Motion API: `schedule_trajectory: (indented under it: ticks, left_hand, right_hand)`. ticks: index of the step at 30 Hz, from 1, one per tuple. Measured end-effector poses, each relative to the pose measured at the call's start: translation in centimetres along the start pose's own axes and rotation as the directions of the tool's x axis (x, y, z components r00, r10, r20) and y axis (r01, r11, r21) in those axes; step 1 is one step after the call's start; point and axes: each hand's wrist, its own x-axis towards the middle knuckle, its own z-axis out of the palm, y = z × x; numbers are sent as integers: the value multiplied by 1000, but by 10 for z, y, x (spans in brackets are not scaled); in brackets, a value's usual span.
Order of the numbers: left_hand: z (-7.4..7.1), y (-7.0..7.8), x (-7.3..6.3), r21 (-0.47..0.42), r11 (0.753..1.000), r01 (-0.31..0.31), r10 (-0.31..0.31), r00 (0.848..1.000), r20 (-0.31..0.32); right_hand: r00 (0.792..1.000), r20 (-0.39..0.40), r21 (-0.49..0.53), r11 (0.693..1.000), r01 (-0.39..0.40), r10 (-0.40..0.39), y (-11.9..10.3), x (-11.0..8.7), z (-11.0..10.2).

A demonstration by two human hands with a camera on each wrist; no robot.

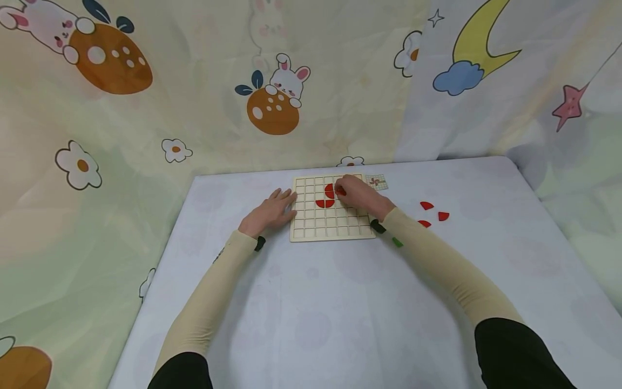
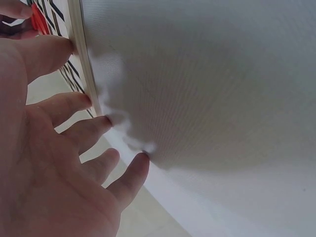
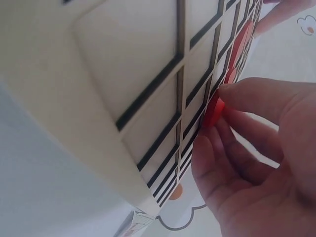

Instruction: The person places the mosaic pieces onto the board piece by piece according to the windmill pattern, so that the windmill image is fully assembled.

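A wooden grid board (image 1: 332, 232) lies at the back of the table, with red quarter-round pieces (image 1: 325, 203) set in several of its cells. My left hand (image 1: 269, 212) rests at the board's left edge; in the left wrist view its fingers are spread, the thumb and fingertips against the wooden rim. Over the upper right part of the grid, my right hand (image 1: 360, 193) pinches a red quarter-round piece (image 3: 215, 111) between thumb and fingers. That piece is close against the grid, beside the other red ones.
Three loose red pieces (image 1: 443, 216) lie right of the board, partly beside the right forearm. A green piece (image 1: 397, 242) is just below that forearm. A small patterned card (image 1: 377, 182) sits at the board's upper right corner. Printed cloth (image 1: 209, 97) hangs behind the table.
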Motion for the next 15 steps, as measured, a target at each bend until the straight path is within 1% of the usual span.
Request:
schedule_trajectory:
  ticks: [7,11,15]
  left_hand:
    - [-1,0,0,2,1000,-8,8,1000,-4]
    - [-1,0,-1,4,1000,-9,9,1000,-4]
    - [-1,0,0,4,1000,-11,11,1000,-4]
  right_hand:
    - [999,31,-5,999,40,-40,0,0,-3]
    - [999,30,24,999,27,-28,0,-1,-3]
    - [999,45,59,998,2,-5,0,-1,-3]
